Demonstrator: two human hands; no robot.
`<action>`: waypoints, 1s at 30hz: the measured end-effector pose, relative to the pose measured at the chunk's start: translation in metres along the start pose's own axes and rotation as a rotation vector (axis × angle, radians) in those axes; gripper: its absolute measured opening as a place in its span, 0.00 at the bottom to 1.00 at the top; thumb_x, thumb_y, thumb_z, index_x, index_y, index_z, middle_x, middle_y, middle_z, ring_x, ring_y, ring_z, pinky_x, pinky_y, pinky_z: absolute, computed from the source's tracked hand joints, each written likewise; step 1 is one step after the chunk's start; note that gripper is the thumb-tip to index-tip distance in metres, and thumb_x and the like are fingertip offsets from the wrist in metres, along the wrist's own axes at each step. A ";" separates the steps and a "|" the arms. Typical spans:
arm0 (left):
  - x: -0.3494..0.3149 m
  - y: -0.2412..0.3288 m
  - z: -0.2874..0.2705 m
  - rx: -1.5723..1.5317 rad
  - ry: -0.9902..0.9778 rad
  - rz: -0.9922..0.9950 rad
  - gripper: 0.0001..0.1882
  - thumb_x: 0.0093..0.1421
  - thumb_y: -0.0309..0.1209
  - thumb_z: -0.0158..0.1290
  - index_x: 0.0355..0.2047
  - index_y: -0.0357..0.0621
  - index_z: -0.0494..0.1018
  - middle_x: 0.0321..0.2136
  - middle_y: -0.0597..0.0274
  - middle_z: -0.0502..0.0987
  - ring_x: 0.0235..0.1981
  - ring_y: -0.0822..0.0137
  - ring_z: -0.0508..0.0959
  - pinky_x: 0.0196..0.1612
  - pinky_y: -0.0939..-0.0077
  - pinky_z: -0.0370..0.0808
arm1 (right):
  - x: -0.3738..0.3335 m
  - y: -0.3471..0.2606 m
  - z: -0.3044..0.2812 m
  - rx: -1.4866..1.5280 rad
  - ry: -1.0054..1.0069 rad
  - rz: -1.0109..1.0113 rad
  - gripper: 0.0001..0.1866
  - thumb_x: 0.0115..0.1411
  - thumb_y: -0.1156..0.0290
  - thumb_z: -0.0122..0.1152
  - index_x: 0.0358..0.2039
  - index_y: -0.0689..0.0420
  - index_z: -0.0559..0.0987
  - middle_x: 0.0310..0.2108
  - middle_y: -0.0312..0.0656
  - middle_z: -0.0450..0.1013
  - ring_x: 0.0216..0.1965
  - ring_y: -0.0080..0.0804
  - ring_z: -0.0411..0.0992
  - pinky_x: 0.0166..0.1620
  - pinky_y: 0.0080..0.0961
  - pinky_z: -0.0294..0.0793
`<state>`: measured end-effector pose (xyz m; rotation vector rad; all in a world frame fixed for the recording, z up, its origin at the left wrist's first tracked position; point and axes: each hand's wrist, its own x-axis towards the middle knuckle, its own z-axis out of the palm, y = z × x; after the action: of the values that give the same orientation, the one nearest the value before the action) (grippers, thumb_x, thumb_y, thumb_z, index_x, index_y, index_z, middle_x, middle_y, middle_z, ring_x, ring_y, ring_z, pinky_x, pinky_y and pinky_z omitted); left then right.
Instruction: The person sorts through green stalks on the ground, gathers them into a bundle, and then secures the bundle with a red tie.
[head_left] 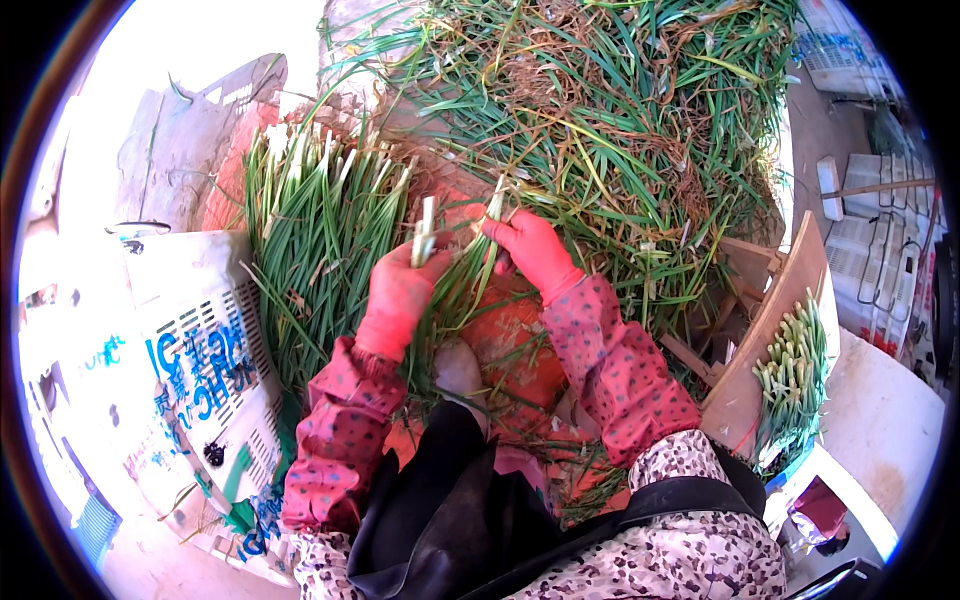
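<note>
Red gloves cover both of my hands. My left hand (398, 290) is closed around white-based stalks (426, 232) that look like green garlic, their pale ends pointing up. Beside it, my right hand (530, 250) pinches another thin green garlic stalk (495, 205), with green leaves hanging between the hands. Blur hides the exact finger contact. Just left of my left hand lies a thick row of green garlic (330, 210), white ends facing away from me. Ahead and to the right spreads a large heap of loose green garlic (620, 130) mixed with brown dry leaves.
White plastic crates (205, 350) with blue writing stand at the left. A curved wooden board (765, 345) rises on my right, and past it sits a bundle of green garlic (795, 370). Orange sheeting (520, 350) covers the ground by my knees. More white crates (880, 240) are at far right.
</note>
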<state>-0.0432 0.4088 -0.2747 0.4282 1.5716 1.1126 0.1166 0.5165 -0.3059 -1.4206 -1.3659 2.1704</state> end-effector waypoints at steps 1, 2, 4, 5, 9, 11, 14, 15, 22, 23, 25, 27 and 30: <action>0.002 0.002 0.005 0.083 -0.078 -0.011 0.18 0.57 0.24 0.55 0.48 0.35 0.72 0.42 0.62 0.77 0.42 0.74 0.74 0.49 0.81 0.69 | -0.011 -0.009 0.008 0.001 -0.025 -0.064 0.12 0.60 0.66 0.56 0.41 0.59 0.76 0.21 0.36 0.73 0.12 0.23 0.68 0.16 0.21 0.67; 0.003 -0.003 0.006 -0.005 -0.162 0.008 0.19 0.56 0.24 0.55 0.49 0.34 0.70 0.39 0.62 0.78 0.39 0.75 0.75 0.45 0.81 0.71 | -0.017 -0.012 0.014 -0.087 -0.039 -0.074 0.13 0.60 0.65 0.57 0.41 0.59 0.77 0.21 0.36 0.73 0.12 0.22 0.67 0.16 0.21 0.67; -0.003 0.022 0.014 0.220 -0.228 -0.076 0.19 0.56 0.24 0.55 0.49 0.35 0.70 0.35 0.61 0.78 0.34 0.73 0.77 0.40 0.78 0.74 | -0.023 -0.018 0.010 -0.276 -0.040 -0.090 0.14 0.59 0.64 0.57 0.41 0.59 0.77 0.21 0.36 0.73 0.11 0.21 0.67 0.16 0.21 0.67; -0.003 0.024 0.014 0.138 -0.249 -0.130 0.18 0.56 0.24 0.55 0.48 0.35 0.71 0.34 0.61 0.78 0.33 0.73 0.77 0.38 0.76 0.75 | -0.025 -0.021 0.002 -0.437 0.021 -0.206 0.13 0.59 0.63 0.58 0.39 0.58 0.77 0.21 0.38 0.73 0.13 0.26 0.68 0.18 0.23 0.68; -0.015 0.037 -0.006 -0.064 -0.274 -0.255 0.16 0.55 0.24 0.55 0.45 0.36 0.72 0.32 0.61 0.78 0.29 0.70 0.78 0.34 0.73 0.77 | -0.031 -0.061 -0.056 -0.915 0.311 -0.473 0.11 0.56 0.59 0.57 0.33 0.51 0.78 0.23 0.43 0.75 0.24 0.42 0.73 0.27 0.34 0.71; -0.014 0.036 -0.020 -0.108 -0.286 -0.297 0.15 0.54 0.23 0.54 0.44 0.35 0.74 0.32 0.62 0.79 0.30 0.70 0.78 0.36 0.75 0.76 | -0.028 -0.093 -0.106 -1.017 0.518 -0.255 0.12 0.56 0.58 0.55 0.36 0.49 0.77 0.26 0.44 0.75 0.28 0.45 0.74 0.30 0.37 0.71; -0.006 0.032 -0.021 0.071 -0.174 -0.195 0.14 0.53 0.22 0.53 0.42 0.36 0.76 0.33 0.62 0.79 0.32 0.72 0.77 0.38 0.77 0.74 | -0.028 -0.106 -0.134 -1.249 0.586 -0.089 0.17 0.55 0.55 0.55 0.42 0.49 0.77 0.29 0.44 0.76 0.32 0.44 0.75 0.33 0.37 0.72; -0.007 0.035 -0.016 0.032 -0.178 -0.108 0.12 0.53 0.22 0.53 0.39 0.37 0.78 0.33 0.64 0.79 0.32 0.74 0.76 0.39 0.79 0.72 | -0.032 -0.110 -0.134 -1.309 0.575 -0.064 0.18 0.55 0.54 0.55 0.43 0.49 0.76 0.30 0.45 0.76 0.33 0.43 0.75 0.35 0.37 0.72; -0.006 0.041 -0.013 -0.061 -0.384 -0.109 0.14 0.54 0.25 0.52 0.42 0.37 0.75 0.32 0.59 0.80 0.31 0.71 0.78 0.35 0.80 0.72 | -0.017 -0.056 0.018 -0.036 -0.335 -0.096 0.18 0.55 0.65 0.64 0.42 0.63 0.76 0.33 0.38 0.76 0.32 0.24 0.72 0.38 0.24 0.73; -0.004 0.037 -0.014 -0.029 -0.392 -0.103 0.14 0.54 0.25 0.52 0.42 0.37 0.75 0.32 0.57 0.80 0.31 0.70 0.79 0.33 0.80 0.72 | -0.013 -0.053 0.024 -0.047 -0.278 -0.074 0.16 0.55 0.65 0.64 0.40 0.63 0.76 0.30 0.37 0.76 0.30 0.23 0.72 0.36 0.24 0.72; -0.005 0.040 -0.013 -0.068 -0.312 -0.193 0.13 0.54 0.25 0.53 0.40 0.34 0.75 0.33 0.56 0.79 0.33 0.68 0.79 0.38 0.76 0.74 | -0.010 -0.044 0.024 -0.109 -0.178 -0.107 0.14 0.55 0.66 0.64 0.37 0.63 0.77 0.28 0.36 0.76 0.28 0.21 0.71 0.33 0.23 0.72; -0.009 0.043 -0.011 -0.209 -0.292 -0.240 0.14 0.54 0.26 0.54 0.41 0.35 0.74 0.31 0.55 0.80 0.33 0.66 0.80 0.36 0.76 0.75 | -0.012 -0.044 0.021 -0.215 -0.094 -0.220 0.12 0.56 0.68 0.63 0.36 0.63 0.78 0.29 0.37 0.76 0.29 0.20 0.71 0.33 0.22 0.72; -0.009 0.040 -0.007 -0.179 -0.309 -0.219 0.13 0.55 0.26 0.54 0.40 0.34 0.73 0.31 0.55 0.79 0.31 0.66 0.80 0.36 0.76 0.75 | -0.026 -0.051 0.024 -0.254 -0.002 -0.202 0.12 0.54 0.67 0.65 0.32 0.63 0.78 0.29 0.38 0.76 0.29 0.20 0.71 0.33 0.22 0.72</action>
<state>-0.0581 0.4183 -0.2370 0.2844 1.2051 0.9582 0.0958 0.5152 -0.2473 -1.2928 -1.7546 1.9271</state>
